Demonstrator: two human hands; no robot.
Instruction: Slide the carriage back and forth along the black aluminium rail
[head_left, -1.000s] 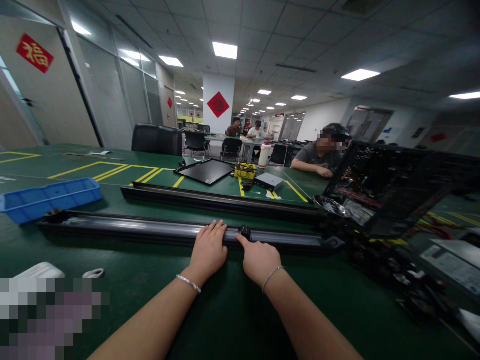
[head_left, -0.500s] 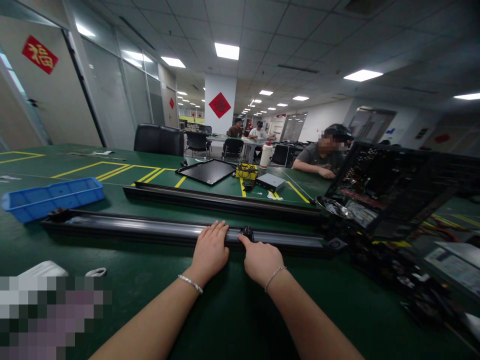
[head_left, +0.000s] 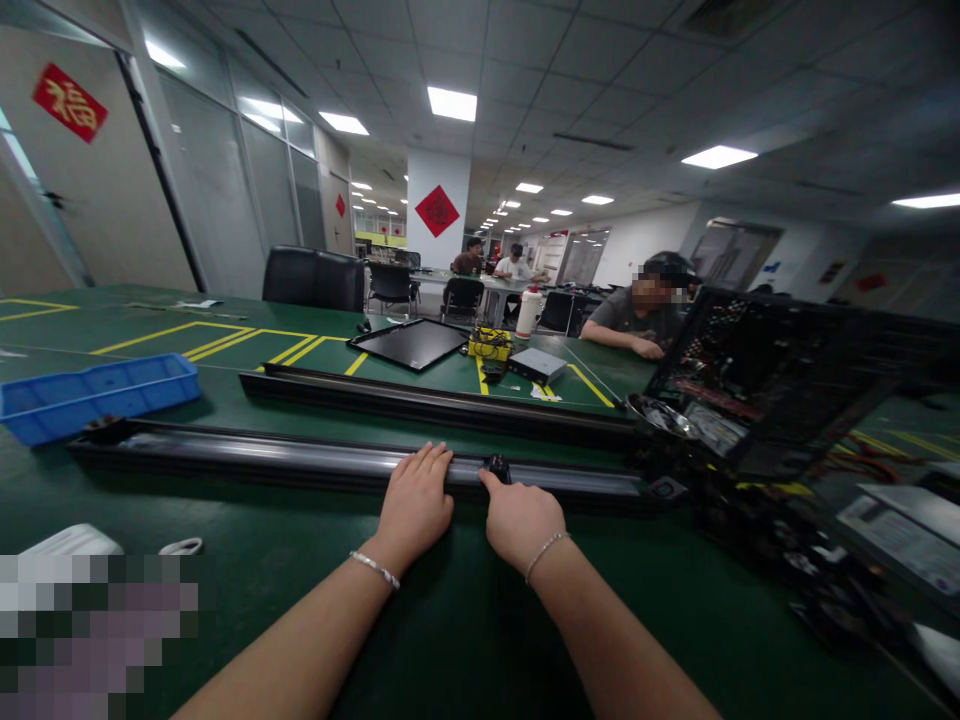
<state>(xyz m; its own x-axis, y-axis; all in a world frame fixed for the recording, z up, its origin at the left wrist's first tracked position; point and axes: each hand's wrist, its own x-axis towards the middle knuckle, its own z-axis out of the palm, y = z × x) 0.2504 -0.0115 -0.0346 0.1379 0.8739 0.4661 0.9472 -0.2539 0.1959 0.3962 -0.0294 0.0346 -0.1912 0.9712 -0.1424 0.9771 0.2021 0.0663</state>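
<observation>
A long black rail (head_left: 285, 455) with a shiny silver inner strip lies across the table in front of me. On it sits a small black block (head_left: 497, 467), right of the rail's middle. My left hand (head_left: 417, 495) rests flat on the rail, fingers stretched out side by side, a short way left of the block. At the block, my right hand (head_left: 527, 525) is closed, with its index finger extended against the block's left side. The thumb and the curled fingertips are hidden from view. Behind this rail lies a second long black rail (head_left: 442, 402), untouched.
A blue plastic bin (head_left: 105, 395) stands at the left. Farther back are a black panel (head_left: 411, 343), a yellow box of cables (head_left: 490, 343), a grey box (head_left: 537, 366) and a bottle (head_left: 529, 312). An open computer case (head_left: 780, 370) stands right. A person (head_left: 637, 315) sits across the table.
The block and my right hand have shifted slightly right along the rail. My left hand stays on the rail. The whole view has moved a little.
</observation>
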